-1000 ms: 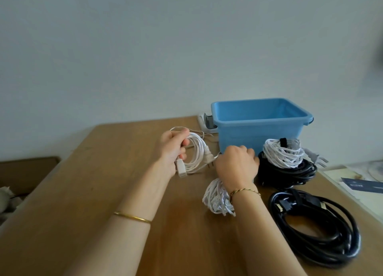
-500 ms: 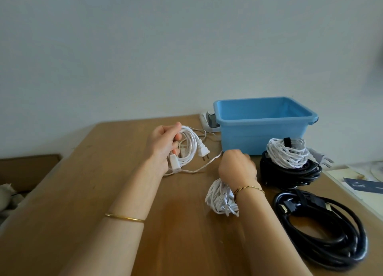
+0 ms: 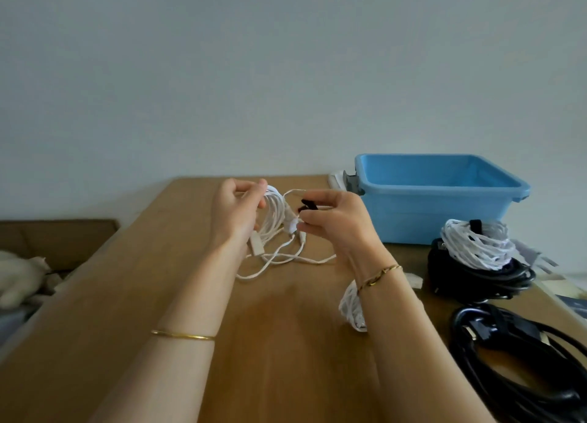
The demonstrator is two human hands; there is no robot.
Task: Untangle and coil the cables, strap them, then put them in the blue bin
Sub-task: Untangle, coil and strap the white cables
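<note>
From the head view, the only one there is, both hands are up over the far part of the counter. The left hand has its grip clamped on a white coil, fingers curled through the loops and holding them clear of the wood. The right hand is just beside it, its grip pinched on a short black strap and pressed up against the coil's near edge. Whether those fingers also hold the white plug there, I cannot tell.

A loose tail of the same cable hangs from the coil and trails across the counter. The bin stands to the right against the wall, and no cable shows inside it from here.

In front of the bin a white bundle with a black band sits on top of a black coil. A bigger black cable lies nearer, and a small bundle shows beneath the right forearm.

I'd say the strapping step on this white cable is just starting. The tail looks unfinished, so the next move likely calls for gathering it into the loops, then passing the strap round them and closing it while the left hand keeps the turns from springing apart.
</note>
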